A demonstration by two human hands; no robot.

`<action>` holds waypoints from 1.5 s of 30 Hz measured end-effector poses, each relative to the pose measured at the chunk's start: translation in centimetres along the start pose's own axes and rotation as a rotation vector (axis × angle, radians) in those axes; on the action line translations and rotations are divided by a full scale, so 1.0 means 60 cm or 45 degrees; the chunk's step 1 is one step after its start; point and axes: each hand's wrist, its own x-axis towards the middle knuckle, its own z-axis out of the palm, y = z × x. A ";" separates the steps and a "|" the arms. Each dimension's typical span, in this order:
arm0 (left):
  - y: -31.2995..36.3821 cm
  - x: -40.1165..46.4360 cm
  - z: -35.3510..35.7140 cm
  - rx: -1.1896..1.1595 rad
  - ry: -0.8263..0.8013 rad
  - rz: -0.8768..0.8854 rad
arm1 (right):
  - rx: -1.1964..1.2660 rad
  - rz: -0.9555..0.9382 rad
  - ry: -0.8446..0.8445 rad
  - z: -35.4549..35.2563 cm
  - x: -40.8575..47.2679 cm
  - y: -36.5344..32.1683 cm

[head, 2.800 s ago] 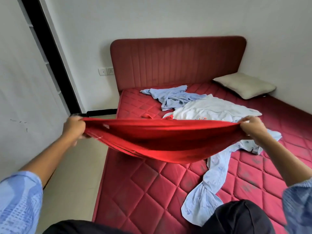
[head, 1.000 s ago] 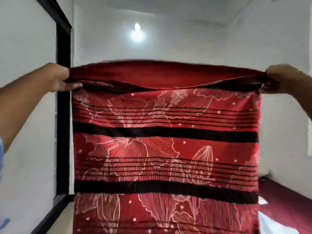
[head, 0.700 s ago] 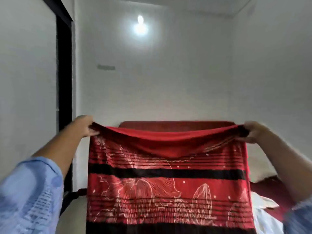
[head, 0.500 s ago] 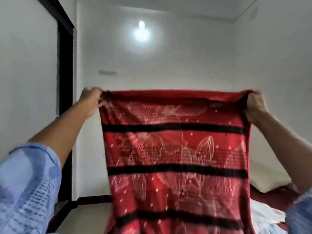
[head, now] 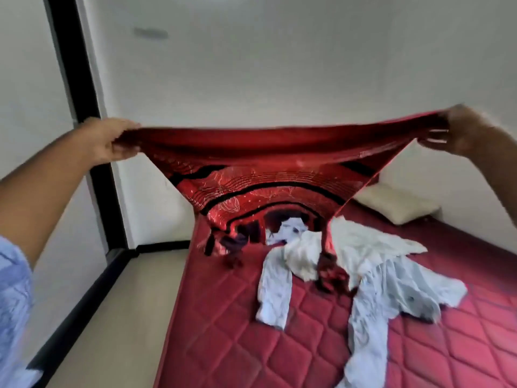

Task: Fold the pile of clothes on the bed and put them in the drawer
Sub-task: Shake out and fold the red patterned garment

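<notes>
Between both hands, left (head: 112, 141) and right (head: 458, 130), each gripping a corner: red cloth (head: 268, 169).

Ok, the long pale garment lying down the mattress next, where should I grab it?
Grip the pale garment at its upper end near the pile, coming from above; it lies flat with its tail trailing toward you, so that end probably lifts cleanly. Both hands hold the red cloth.

Two hands: left hand (head: 112, 141) and right hand (head: 458, 130), each gripping one top corner of one red patterned cloth (head: 265, 175). Below that grip, one heap of pale clothes (head: 363, 264), count unclear, on one red mattress (head: 237, 331). One pillow (head: 397, 203) under the right grip.
</notes>
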 end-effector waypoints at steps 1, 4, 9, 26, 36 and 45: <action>-0.049 -0.019 -0.001 0.038 -0.046 -0.092 | -0.022 0.081 -0.009 -0.015 -0.015 0.045; -0.198 -0.076 -0.002 0.059 -0.182 -0.335 | -0.043 0.300 -0.006 -0.054 -0.068 0.183; -0.421 -0.173 0.002 0.201 -0.243 -0.598 | -0.297 0.590 0.023 -0.121 -0.154 0.393; -0.695 -0.325 0.029 1.257 -0.898 -1.122 | -1.869 0.955 -0.988 -0.106 -0.253 0.624; -0.772 -0.313 0.033 1.045 -0.943 -1.088 | -1.690 0.520 -1.284 0.159 -0.242 0.667; -0.831 -0.247 0.025 0.949 -1.258 -1.242 | -1.471 -0.037 -1.380 0.503 -0.212 0.761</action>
